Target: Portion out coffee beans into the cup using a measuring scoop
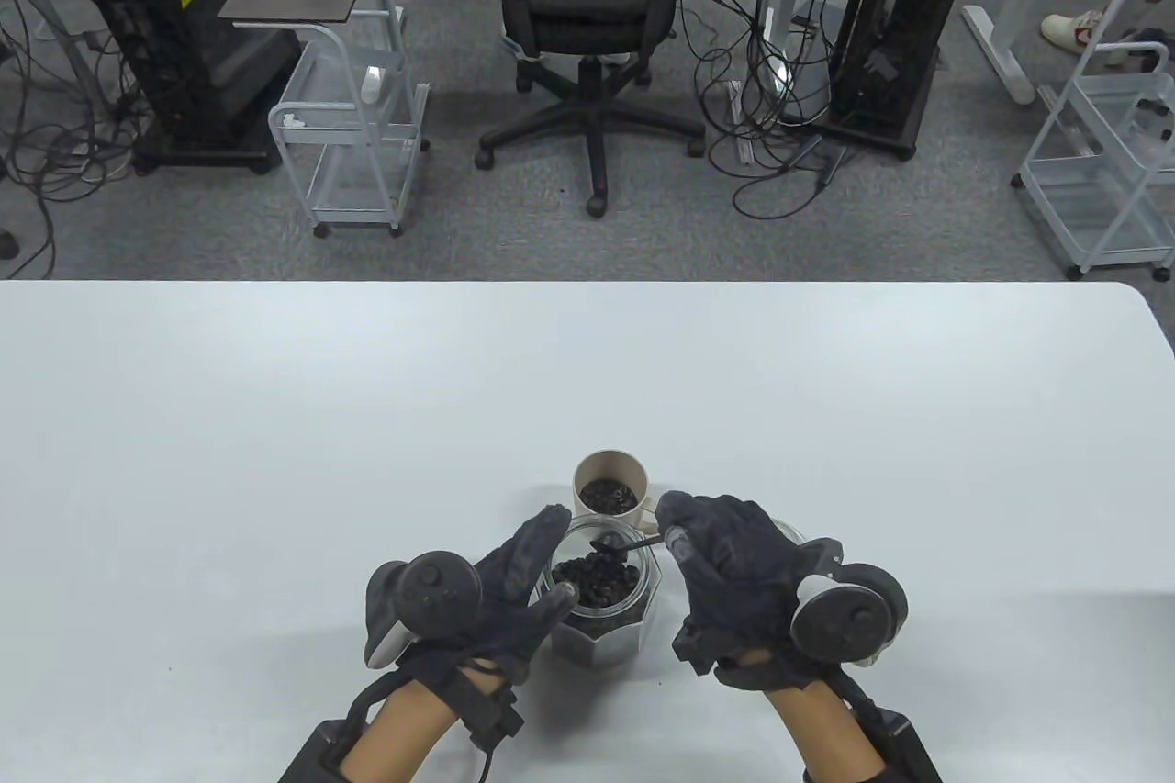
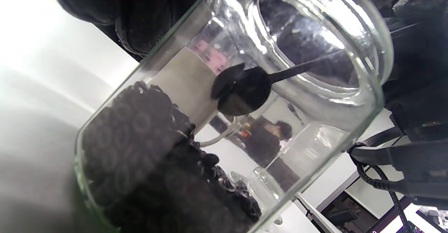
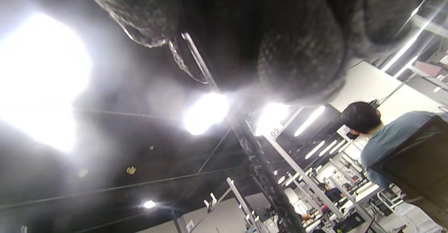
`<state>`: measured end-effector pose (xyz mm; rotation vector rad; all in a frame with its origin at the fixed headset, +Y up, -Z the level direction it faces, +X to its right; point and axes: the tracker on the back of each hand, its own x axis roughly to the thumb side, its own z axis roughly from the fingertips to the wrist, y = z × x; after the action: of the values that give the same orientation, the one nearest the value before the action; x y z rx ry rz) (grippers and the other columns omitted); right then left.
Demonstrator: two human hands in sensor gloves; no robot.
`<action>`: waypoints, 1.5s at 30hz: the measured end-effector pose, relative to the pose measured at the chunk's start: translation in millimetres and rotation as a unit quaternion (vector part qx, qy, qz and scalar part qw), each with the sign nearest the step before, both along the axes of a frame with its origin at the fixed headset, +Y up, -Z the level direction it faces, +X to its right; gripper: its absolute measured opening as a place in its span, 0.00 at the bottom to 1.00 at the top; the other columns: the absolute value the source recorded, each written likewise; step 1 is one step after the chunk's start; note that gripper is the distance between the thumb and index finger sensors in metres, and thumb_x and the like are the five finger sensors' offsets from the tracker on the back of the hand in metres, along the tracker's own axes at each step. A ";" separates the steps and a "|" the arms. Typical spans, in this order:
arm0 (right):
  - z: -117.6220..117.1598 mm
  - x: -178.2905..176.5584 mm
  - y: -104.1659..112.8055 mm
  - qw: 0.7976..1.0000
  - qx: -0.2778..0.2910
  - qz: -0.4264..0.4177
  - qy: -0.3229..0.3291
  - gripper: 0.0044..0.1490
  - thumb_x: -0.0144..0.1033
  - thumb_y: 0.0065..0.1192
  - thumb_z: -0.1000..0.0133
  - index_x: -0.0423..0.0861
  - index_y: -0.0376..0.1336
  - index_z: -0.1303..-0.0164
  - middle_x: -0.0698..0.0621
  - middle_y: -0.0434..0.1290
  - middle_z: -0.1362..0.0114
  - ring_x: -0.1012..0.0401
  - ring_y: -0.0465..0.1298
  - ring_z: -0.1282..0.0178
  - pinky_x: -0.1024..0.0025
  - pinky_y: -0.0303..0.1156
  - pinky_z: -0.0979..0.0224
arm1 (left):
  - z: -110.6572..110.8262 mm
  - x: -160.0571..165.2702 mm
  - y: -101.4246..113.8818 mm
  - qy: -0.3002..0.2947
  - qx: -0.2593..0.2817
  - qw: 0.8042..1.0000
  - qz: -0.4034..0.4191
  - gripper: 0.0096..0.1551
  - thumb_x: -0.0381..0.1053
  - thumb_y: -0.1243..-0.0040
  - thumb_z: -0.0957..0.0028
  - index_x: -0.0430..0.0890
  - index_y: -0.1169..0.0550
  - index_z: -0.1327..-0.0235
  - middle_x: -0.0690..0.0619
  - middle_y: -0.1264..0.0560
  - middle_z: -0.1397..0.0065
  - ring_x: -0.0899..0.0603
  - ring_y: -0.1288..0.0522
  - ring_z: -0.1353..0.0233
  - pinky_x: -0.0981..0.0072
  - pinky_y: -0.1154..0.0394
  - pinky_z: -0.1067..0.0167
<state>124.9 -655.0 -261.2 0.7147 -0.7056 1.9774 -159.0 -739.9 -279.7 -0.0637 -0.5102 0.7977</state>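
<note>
Glass, faceted at its base, formed the jar (image 1: pixel 601 604) that stood near the front edge of the white desk (image 1: pixel 275 416), partly filled with dark coffee beans (image 1: pixel 595 582). The left hand (image 1: pixel 500 590) gripped the jar from its left side, the fingers (image 1: pixel 537 544) curled round the far wall and the thumb lying against the near rim. The right hand (image 1: pixel 725 576) pinched the thin black handle of the scoop (image 1: pixel 617 544) between thumb and fingertips, the other fingers curled in. The scoop's bowl hung inside the jar's mouth, above the beans; in the left wrist view the scoop (image 2: pixel 241 89) showed through the glass clear of the bean pile, though whether it carried any beans could not be told. Just behind the jar stood the beige cup (image 1: pixel 609 489), upright, with beans lying in its bottom. Beyond the desk, on the grey carpet, stood a black office chair (image 1: pixel 587 21).
</note>
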 end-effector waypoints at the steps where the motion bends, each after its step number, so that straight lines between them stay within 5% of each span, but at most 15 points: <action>1: 0.1 -3.2 -1.8 1.000 -0.001 0.006 0.005 0.24 0.40 0.62 0.44 0.42 0.71 0.42 0.35 0.79 0.48 0.42 0.83 0.59 0.41 0.73 0.47 | 0.0 -0.1 0.0 0.000 0.000 1.000 -0.001 0.51 0.77 0.57 0.50 0.52 0.48 0.17 0.34 0.39 0.18 0.24 0.30 0.25 0.29 0.36 0.34; 10: -2.6 -21.1 -15.7 0.996 -0.020 0.087 0.021 0.24 0.40 0.64 0.44 0.44 0.71 0.40 0.36 0.79 0.44 0.42 0.83 0.57 0.39 0.72 0.44 | -0.1 -0.2 0.1 0.000 0.001 1.000 -0.002 0.51 0.77 0.57 0.49 0.52 0.48 0.17 0.34 0.39 0.18 0.24 0.30 0.25 0.29 0.36 0.34; 26: -15.7 -17.7 -28.7 0.987 -0.153 0.003 0.040 0.24 0.38 0.66 0.45 0.38 0.73 0.45 0.33 0.81 0.53 0.47 0.83 0.69 0.44 0.75 0.52 | -0.3 -0.3 0.0 0.002 0.004 1.000 -0.003 0.51 0.77 0.58 0.50 0.52 0.47 0.17 0.35 0.39 0.18 0.24 0.30 0.25 0.29 0.36 0.35; 36: -25.6 4.5 -44.7 0.948 -0.282 -0.147 -0.010 0.24 0.37 0.67 0.46 0.35 0.74 0.47 0.32 0.82 0.57 0.48 0.85 0.73 0.45 0.77 0.57 | 0.2 -0.1 -0.3 0.001 0.000 1.000 -0.001 0.51 0.77 0.58 0.50 0.52 0.48 0.17 0.35 0.39 0.18 0.24 0.30 0.25 0.29 0.36 0.34; 45: -29.5 20.9 -64.1 0.893 -0.372 -0.250 -0.048 0.24 0.38 0.66 0.45 0.35 0.73 0.47 0.33 0.82 0.57 0.49 0.85 0.73 0.46 0.78 0.58 | 0.1 0.0 -0.5 0.002 0.001 1.000 0.002 0.51 0.77 0.57 0.50 0.52 0.48 0.17 0.34 0.39 0.18 0.23 0.30 0.25 0.29 0.36 0.35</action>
<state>145.9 -719.1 -290.7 -0.0389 -0.1136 1.6122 -159.0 -740.4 -279.6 -0.0594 -0.5070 0.8005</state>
